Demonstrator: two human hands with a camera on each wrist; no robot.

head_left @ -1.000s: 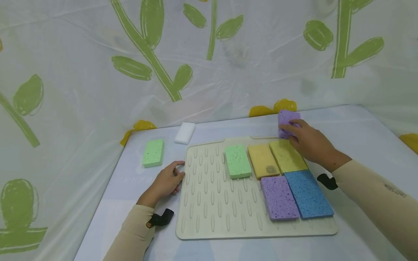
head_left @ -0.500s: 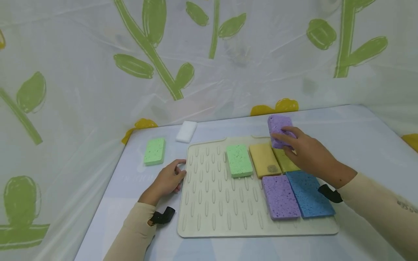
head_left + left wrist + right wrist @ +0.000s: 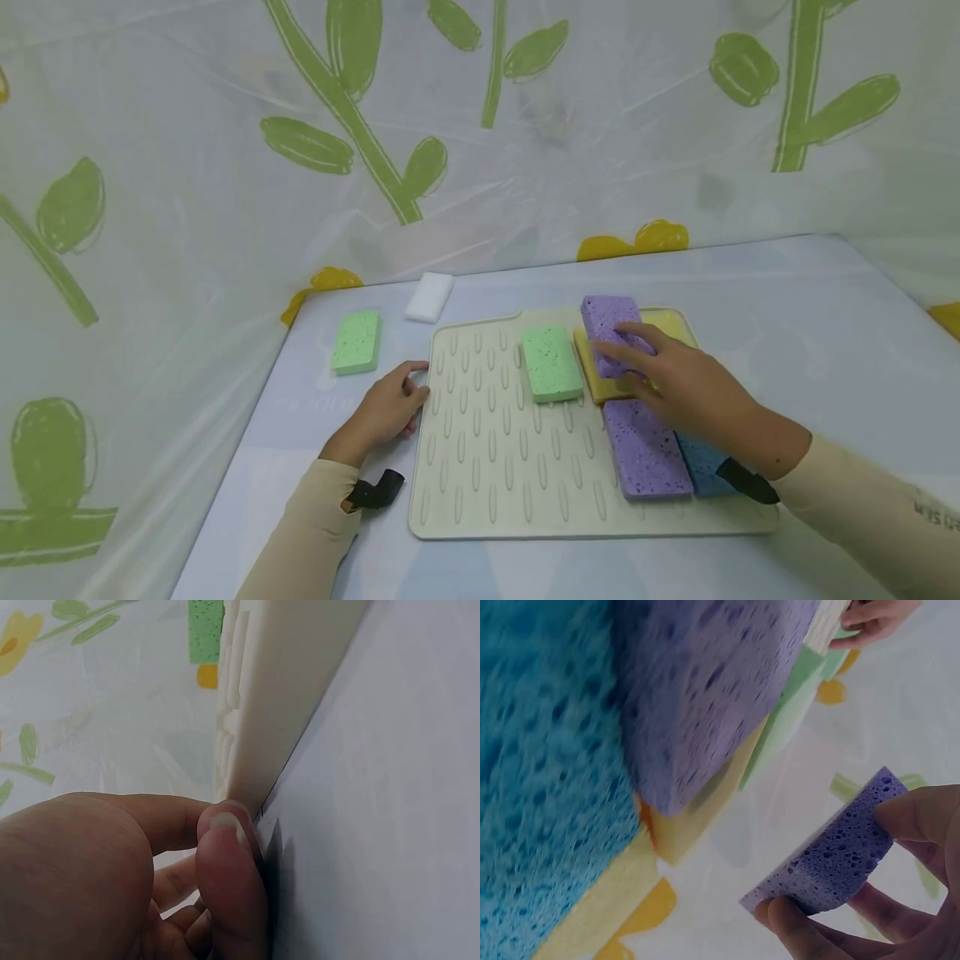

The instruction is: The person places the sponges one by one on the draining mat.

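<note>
Between thumb and fingers, my right hand [image 3: 690, 387] holds a purple sponge [image 3: 603, 317] by its edges. In the head view that sponge overlaps a yellow-orange sponge [image 3: 587, 360]; the right wrist view shows it raised off the others. Below my right hand, a second purple sponge [image 3: 647, 454] lies on the cream ridged mat [image 3: 480, 500], beside a partly hidden blue sponge [image 3: 705, 468]. A yellow sponge [image 3: 671, 323] is mostly covered by my hand. My left hand [image 3: 381, 412] rests at the mat's left edge, thumb and index fingertips touching its side [image 3: 281, 682].
A green sponge [image 3: 551, 364] lies on the mat left of the yellow-orange one. Another green sponge [image 3: 356, 342] and a white sponge block [image 3: 429, 297] lie on the table beyond the left hand. A leaf-patterned white sheet [image 3: 600, 150] hangs behind the table.
My right hand has brought the held purple sponge from behind the mat's right back corner leftward and nearer, over the yellow sponge, then over the yellow-orange one. My left hand stays at the mat edge.
</note>
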